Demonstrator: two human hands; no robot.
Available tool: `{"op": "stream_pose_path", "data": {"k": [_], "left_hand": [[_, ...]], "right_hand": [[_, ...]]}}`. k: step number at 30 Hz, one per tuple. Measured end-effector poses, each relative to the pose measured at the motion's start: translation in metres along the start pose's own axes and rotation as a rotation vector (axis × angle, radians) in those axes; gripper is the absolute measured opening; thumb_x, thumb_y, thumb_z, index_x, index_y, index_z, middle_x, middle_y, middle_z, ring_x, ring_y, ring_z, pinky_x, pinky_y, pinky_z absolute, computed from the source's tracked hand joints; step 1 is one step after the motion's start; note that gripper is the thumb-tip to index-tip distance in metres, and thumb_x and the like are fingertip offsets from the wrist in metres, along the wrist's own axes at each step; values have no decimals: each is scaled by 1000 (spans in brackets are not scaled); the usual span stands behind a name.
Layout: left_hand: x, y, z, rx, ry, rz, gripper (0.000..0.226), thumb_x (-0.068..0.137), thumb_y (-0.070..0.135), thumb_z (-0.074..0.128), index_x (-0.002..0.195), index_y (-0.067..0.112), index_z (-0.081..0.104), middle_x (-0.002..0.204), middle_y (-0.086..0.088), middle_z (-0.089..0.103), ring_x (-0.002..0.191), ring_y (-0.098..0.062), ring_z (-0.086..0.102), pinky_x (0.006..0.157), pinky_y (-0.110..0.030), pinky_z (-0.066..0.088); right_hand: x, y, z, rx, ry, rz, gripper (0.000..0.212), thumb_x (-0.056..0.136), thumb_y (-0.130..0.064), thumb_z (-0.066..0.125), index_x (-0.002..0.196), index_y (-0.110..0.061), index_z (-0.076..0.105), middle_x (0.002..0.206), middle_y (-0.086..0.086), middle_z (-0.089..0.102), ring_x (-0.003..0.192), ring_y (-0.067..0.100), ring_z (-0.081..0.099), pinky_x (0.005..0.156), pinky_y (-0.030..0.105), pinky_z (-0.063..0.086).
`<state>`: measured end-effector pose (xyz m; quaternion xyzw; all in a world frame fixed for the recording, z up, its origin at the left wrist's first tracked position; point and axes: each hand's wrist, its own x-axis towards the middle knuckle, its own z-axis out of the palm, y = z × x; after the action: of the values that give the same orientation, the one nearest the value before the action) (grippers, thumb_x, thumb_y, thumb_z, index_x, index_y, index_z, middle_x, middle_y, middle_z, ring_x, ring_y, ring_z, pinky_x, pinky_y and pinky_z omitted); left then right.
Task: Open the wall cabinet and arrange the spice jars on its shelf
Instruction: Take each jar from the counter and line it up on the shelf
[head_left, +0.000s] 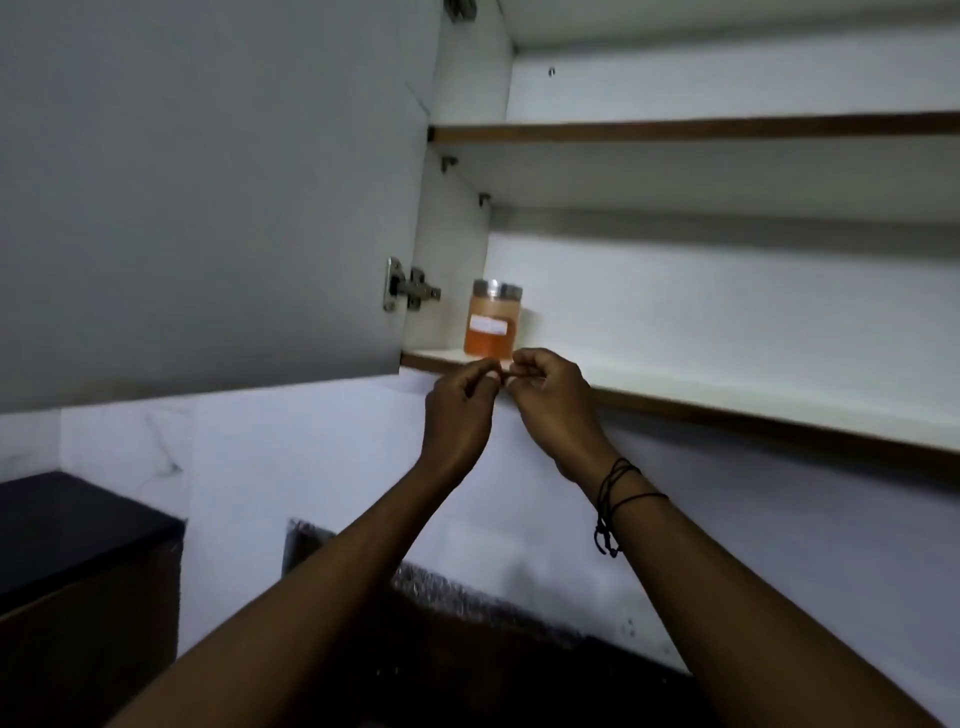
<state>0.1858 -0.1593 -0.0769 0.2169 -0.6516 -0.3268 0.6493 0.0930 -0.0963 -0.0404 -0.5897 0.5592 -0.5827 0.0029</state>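
You are parking the orange, steel-lidded plastic spice jar (492, 326) at the far left of the white lower shelf (675, 395), leaving room rightward. Just below the jar, your left hand (460, 410) and right hand (550, 402) are curling, fingertips meeting; whether they are pinching anything, I cannot tell.

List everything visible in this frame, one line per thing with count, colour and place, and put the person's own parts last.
Spice jar: one, orange with a silver lid and a white label, left end of the lower shelf.
Cabinet door: one, grey, swung open at left.
Hinge: one, silver, on the door's inner edge.
Shelves: two, white with brown front edges, inside the cabinet.
Counter: one, black, lower left.
Wrist cord: black, on the right wrist.
Left hand: fingers pinched, below the jar.
Right hand: fingers curled, fingertips meeting the left's.
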Motion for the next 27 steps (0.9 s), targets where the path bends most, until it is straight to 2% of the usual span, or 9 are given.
{"op": "stream_pose_path", "data": {"k": [3,7,10,13,16,19,23,25,27], "left_hand": [[-45,-24,-6,26,-28,-95,30,98,22,52,119,18,72,118,3,73,111,-11,65,100,-31,51],[-125,-70,-12,57,-123,-248,30,98,20,50,116,14,73,116,-1,74,112,-16,66,104,-41,50],[-182,-100,-19,54,-193,-313,31,98,17,48,111,14,75,106,0,77,104,-11,70,94,-34,53],[-236,-134,-24,123,-237,-385,30,99,17,48,111,13,76,105,-3,76,101,-14,70,87,-31,54],[-286,-170,-31,160,-300,-481,30,100,16,47,110,15,75,103,-1,75,98,-13,70,86,-33,56],[-323,-199,-40,213,-373,-571,30,100,15,46,109,14,75,99,-2,75,93,-12,70,84,-38,59],[-357,-232,-47,286,-421,-648,27,98,10,49,109,14,74,102,-3,74,94,-11,69,84,-31,56],[-368,-248,-52,315,-450,-652,26,98,9,49,108,13,73,102,-5,74,94,-14,69,83,-31,56],[-376,-264,-58,338,-441,-663,24,98,9,50,104,12,72,97,-6,73,91,-16,69,80,-33,57]], "right_hand": [[-42,18,5,-25,-53,90,35,91,-17,59,125,-11,60,120,2,66,103,14,60,85,27,48],[-116,65,22,-73,-101,238,38,91,-18,59,128,-13,58,125,1,63,100,10,57,86,21,41],[-172,101,41,-144,-151,330,26,88,-13,55,113,-11,65,111,3,67,97,18,62,81,25,45],[-226,137,62,-205,-233,381,17,88,-11,51,99,-11,64,91,3,66,83,20,61,65,27,47],[-274,173,84,-278,-315,474,18,94,-15,49,106,-11,62,103,10,63,91,24,61,69,32,47],[-316,198,102,-285,-378,592,19,97,-17,48,113,-14,60,117,10,59,100,24,61,74,31,49],[-355,220,118,-291,-478,716,39,95,-12,52,133,-21,52,134,7,50,120,23,54,87,27,45],[-367,232,126,-283,-548,741,45,93,-11,53,137,-21,49,137,7,46,121,23,52,87,26,42],[-375,243,134,-297,-594,756,45,93,-10,53,137,-19,48,137,8,45,118,24,53,89,28,46]]}}
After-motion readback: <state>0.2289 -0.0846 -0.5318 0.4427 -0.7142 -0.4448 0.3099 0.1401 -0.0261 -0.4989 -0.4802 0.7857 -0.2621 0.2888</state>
